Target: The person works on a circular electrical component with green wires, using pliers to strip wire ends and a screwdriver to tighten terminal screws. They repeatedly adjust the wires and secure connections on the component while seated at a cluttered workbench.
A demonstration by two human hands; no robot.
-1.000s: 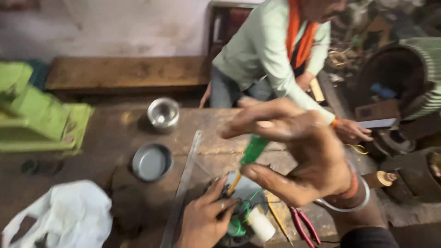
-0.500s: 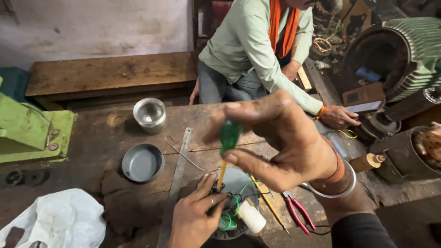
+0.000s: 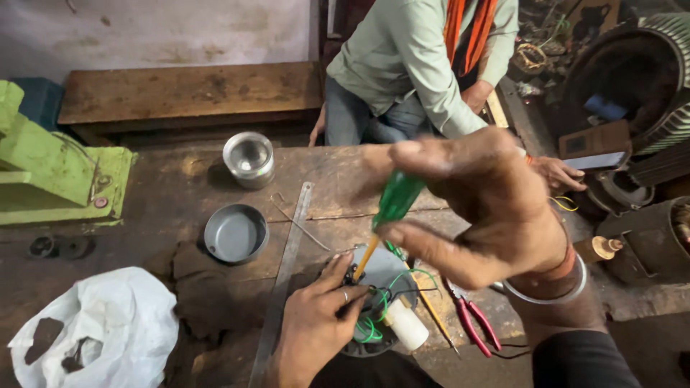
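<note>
While the right hand (image 3: 496,208) gripped the green handle of a screwdriver (image 3: 384,219) between thumb and fingers, its yellow shaft slanted down to a small round part (image 3: 377,305) at the near edge of the tabletop (image 3: 180,187). That part carried green and black wires, and a white cylinder (image 3: 406,325) lay against its near side. The left hand (image 3: 313,323) was closed on the part's left side, fingers curled by the screwdriver tip.

Just left of that hand a long steel ruler (image 3: 284,266) ran diagonally toward the near edge, leaving a narrow strip between it and a shallow grey dish (image 3: 235,233). A shiny steel cup (image 3: 249,158) stood farther back, well apart from the hands. Red-handled pliers (image 3: 471,320) lay near the right wrist, close to the tabletop's right edge. A white plastic bag (image 3: 93,330) filled the near left corner, and a green machine (image 3: 50,169) crowded the left edge. Across the far edge sat another person (image 3: 410,65), one hand (image 3: 557,172) resting at the right corner. Bare wood lay open between cup and ruler.
</note>
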